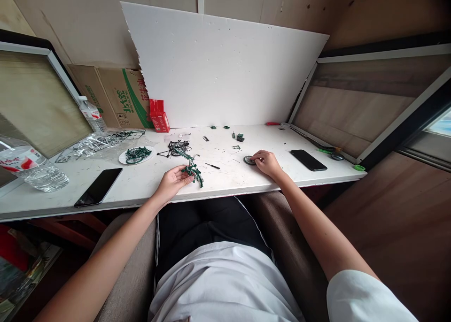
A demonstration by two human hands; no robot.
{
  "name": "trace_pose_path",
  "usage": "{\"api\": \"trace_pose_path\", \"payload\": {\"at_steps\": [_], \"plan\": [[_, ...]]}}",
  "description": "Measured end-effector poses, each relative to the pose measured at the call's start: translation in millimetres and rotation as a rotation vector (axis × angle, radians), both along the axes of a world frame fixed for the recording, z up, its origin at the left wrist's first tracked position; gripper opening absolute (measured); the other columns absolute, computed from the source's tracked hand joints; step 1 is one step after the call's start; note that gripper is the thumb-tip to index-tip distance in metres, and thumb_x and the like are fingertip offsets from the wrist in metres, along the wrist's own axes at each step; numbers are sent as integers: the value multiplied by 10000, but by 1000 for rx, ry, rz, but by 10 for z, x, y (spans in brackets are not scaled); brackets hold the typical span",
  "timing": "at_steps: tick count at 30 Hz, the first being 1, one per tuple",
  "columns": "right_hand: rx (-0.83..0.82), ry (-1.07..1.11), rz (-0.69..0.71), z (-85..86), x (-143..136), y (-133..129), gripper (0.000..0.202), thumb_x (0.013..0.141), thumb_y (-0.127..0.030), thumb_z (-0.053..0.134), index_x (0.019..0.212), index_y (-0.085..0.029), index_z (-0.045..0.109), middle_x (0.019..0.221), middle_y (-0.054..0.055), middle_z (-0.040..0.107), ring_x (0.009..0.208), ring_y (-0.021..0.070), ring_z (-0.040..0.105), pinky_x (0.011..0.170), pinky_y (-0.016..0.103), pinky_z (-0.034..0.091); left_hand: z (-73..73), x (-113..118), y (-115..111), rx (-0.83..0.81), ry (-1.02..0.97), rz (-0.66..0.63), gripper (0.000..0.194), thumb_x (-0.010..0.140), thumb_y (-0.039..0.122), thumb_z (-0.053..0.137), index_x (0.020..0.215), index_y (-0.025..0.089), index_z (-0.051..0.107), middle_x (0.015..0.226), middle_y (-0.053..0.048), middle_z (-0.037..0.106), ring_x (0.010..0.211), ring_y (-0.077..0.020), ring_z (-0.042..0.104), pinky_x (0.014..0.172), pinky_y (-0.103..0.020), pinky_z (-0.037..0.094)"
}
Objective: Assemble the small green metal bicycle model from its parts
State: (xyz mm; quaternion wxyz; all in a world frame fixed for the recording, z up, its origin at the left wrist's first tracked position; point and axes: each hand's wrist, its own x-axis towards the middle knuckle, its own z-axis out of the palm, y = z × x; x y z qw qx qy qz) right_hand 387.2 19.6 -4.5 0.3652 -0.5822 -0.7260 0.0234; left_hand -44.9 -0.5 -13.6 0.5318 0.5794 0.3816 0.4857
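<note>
Clock centre: thin black tool point(212, 166), lying on white table point(225, 182), with twelve toward white board point(225, 68).
Left hand point(172, 182): between eight and nine; fingers and thumb grasping green frame point(192, 172).
Green frame: between Left hand and thin black tool, slanting from eleven to five; cannot tell whether clear of white table or touching.
Right hand point(267, 163): at three; fingertips on wheel point(248, 160); cannot tell whether pinching or merely resting.
Wheel: at three, low over white table, partly covered by fingers.
Black parts point(179, 147): at ten, heaped just beyond green frame.
Plate point(120, 158): at nine, past Left hand, bearing green parts point(137, 154).
Green bits point(240, 137): between one and two, scattered small and loose.
Phones: black phone point(308, 160) at three, beyond Right hand; dark-screened phone point(98, 187) near nine, well outside plate.
Bottles: large bottle point(38, 169) at nine, tipped-looking near table's end; small bottle point(93, 114) at ten, beside cardboard box point(120, 94).
Boxes: cardboard box and red box point(160, 118), both between ten and eleven, red box just in front.
Green cap point(359, 167): at three, farthest out, near table's edge.
</note>
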Motion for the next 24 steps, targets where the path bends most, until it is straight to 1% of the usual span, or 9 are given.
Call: {"api": "trace_pose_path", "payload": {"at_steps": [4,9,13,17,20,24], "plan": [[8,-21,-4,8,-14,-3,356,830,-95,533,939,-186,859,1036,91,806,901,219,721,871,319,565,17,3,-7,-11,10,6,790,601,419,1017,1260,122,697,1105,-128,779,1039,-258,721,1089,-499,536],[32,-37,17,-4,-34,-12,337,856,-95,530,944,-176,845,1014,102,791,872,221,707,850,327,559,51,11,-28,-16,8,1,803,594,428,1020,1256,115,691,1100,-132,781,1035,-260,721,1088,-507,540],[55,-8,23,-40,-24,10,325,861,-83,535,906,-183,841,1056,103,777,895,218,711,872,329,568,31,7,-20,-16,6,0,796,599,420,1019,1258,117,691,1109,-133,783,1032,-254,725,1089,-503,540],[40,4,23,-65,-6,28,334,868,-73,540,897,-204,845,1090,82,778,906,207,723,874,315,576,-5,-4,-2,-5,6,3,787,612,414,1014,1274,127,699,1127,-134,782,1047,-257,726,1084,-497,544],[39,-44,-2,-64,-1,20,332,878,-85,547,923,-211,851,1078,76,788,912,215,726,847,316,571,-8,-6,-1,-5,1,-6,795,623,410,1009,1296,128,695,1127,-132,782,1045,-253,723,1087,-500,541],[56,-99,-38,-56,-3,2,323,889,-96,556,933,-220,851,1070,72,794,924,227,721,842,328,562,7,-4,-8,1,7,0,769,620,411,1009,1265,125,705,1115,-130,783,1042,-253,726,1084,-490,543]]}}
